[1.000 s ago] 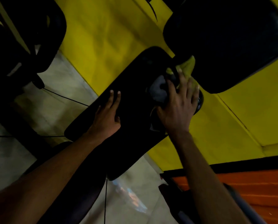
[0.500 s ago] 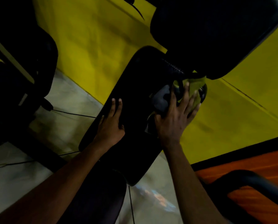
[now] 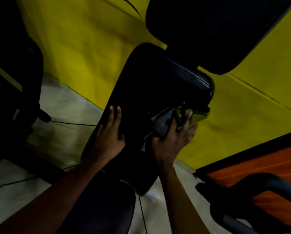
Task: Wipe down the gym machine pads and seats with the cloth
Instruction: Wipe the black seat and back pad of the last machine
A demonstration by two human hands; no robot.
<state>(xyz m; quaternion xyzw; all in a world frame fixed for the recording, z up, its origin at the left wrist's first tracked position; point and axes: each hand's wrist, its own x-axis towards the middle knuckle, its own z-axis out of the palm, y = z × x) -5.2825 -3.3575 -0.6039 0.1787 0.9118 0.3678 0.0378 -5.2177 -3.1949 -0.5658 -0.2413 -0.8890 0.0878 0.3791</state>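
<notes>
**Yellow wall, black pad, cloth at the right edge**

Yellow wall [image 3: 83,53] fills the background and meets a pale floor [image 3: 62,105], where a thin black cable [image 3: 70,123] runs out from a dark machine [image 3: 14,73] on the left. An orange panel [image 3: 259,169] shows low on the right. The light is dim, so the black upholstery gives little detail.

The long pad [image 3: 149,85] lies straight ahead of me. Its long axis runs from its near end, between my forearms, away towards the wall. A second, wider pad [image 3: 217,31] hangs above its far end, and a dark seat [image 3: 104,208] sits below my left forearm.

My right hand [image 3: 173,141] is on the cloth [image 3: 197,115], a yellow-green rag with a grey fold, bunched at the pad's right edge short of the far right corner. The fingers are spread and nearly straight, pressing the cloth against the pad rather than closing round it. My left hand [image 3: 109,137] lies flat on the opposite edge with its fingers straight, holding nothing; I take it to be steadying the pad.

Both hands sit about level across the width, with bare upholstery between them. From the cloth, most of the pad lies to the left and back towards me. I judge the next stroke should go along the long axis, led by the right hand, which is the one on the cloth. The overhanging pad crowds the far end, so reaching that corner will be tight.
</notes>
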